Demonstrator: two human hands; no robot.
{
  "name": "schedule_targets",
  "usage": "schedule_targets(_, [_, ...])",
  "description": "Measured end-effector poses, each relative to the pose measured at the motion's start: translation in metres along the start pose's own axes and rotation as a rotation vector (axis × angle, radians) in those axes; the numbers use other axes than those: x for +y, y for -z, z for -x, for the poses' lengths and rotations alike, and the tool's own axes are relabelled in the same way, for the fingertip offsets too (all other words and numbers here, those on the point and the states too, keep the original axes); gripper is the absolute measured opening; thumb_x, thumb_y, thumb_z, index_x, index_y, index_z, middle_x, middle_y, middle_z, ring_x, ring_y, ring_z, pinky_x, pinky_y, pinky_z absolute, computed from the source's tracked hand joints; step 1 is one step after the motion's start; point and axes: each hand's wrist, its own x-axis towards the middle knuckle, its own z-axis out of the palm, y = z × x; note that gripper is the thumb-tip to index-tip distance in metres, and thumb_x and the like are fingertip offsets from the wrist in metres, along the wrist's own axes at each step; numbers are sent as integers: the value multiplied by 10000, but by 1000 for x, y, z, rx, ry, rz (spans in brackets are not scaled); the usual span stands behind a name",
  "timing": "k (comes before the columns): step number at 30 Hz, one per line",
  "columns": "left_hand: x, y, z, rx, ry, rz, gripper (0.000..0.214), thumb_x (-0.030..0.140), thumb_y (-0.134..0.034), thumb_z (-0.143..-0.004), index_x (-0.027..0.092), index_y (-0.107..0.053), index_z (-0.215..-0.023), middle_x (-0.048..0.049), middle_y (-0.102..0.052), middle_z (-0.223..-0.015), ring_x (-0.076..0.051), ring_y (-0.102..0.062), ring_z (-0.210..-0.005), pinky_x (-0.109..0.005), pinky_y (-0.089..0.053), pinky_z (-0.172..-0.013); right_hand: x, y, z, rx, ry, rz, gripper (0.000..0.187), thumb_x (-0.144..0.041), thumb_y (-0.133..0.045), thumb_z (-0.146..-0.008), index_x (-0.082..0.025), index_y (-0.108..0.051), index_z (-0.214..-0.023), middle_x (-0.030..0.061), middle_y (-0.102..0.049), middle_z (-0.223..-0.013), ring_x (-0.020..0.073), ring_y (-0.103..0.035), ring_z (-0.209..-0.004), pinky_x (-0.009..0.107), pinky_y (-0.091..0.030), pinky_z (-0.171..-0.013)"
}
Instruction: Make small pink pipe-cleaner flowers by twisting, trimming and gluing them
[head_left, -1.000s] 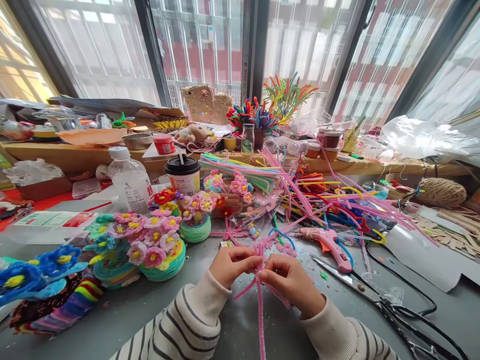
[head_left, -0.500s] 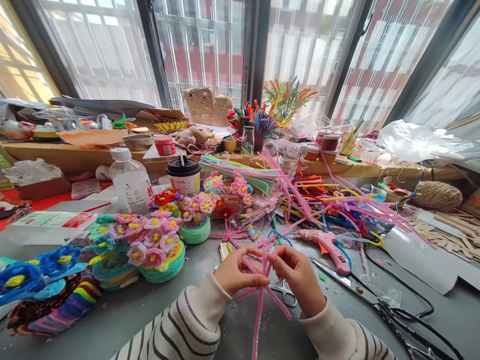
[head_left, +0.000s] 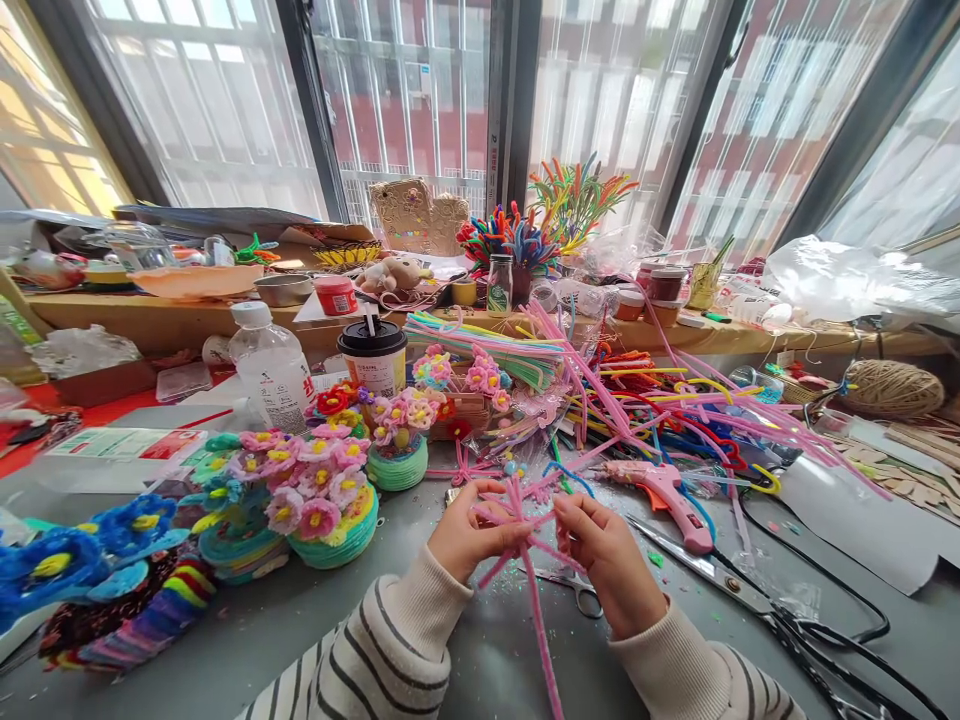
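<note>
The pink star point(head_left: 528, 568), made of crossed fuzzy stems, is between the two hands, over the grey table point(head_left: 487, 672). The left hand point(head_left: 466, 535) is clamped on it near the crossing, with the thumb on the nearer side. The right hand point(head_left: 609, 560) has its thumb and fingers together on the end of one stem, which points to the right; how firmly, I cannot tell. One long stem comes down toward the person, between the sleeves. The small scissors point(head_left: 576, 585) lie just beside the right hand, partly behind the star. Farther right are the glue gun point(head_left: 679, 505) and the big scissors point(head_left: 739, 587).
</note>
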Motion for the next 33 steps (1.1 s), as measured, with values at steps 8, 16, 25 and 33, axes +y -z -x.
schedule_targets(8, [4,4,-4,71,-16,222,548,203,-735,-400,156,-363,-800,103,-495,-441,-55,-483,-387,-172,-378,-409,-1,1,2,-20,-20,-26,313,-389,-628,-549,-154,-429,-495,-64,-382,-427,39,-336,-378,183,-277,-387])
schedule_targets(16, [6,5,-1,-75,118,257,540,193,-732,-418,139,-404,-844,74,-499,-503,-56,-493,-427,-163,-357,-414,-7,8,-1,-36,69,-60,329,-424,-547,-639,-162,-415,-490,-61,-385,-426,45,-321,-389,184,-261,-397])
schedule_targets(25, [-3,3,1,-351,175,-48,619,237,-727,-429,146,-372,-928,11,-586,-583,-99,-530,-489,-221,-380,-485,-6,2,1,-119,23,153,325,-449,-605,-555,-155,-474,-597,-58,-431,-476,47,-358,-403,187,-283,-409])
schedule_targets(33, [-8,3,3,-242,78,-259,639,192,-712,-444,147,-356,-974,85,-495,-491,-66,-461,-448,-197,-340,-472,3,3,0,-151,91,256,274,-395,-622,-550,-161,-511,-641,-44,-474,-540,73,-432,-469,204,-353,-454])
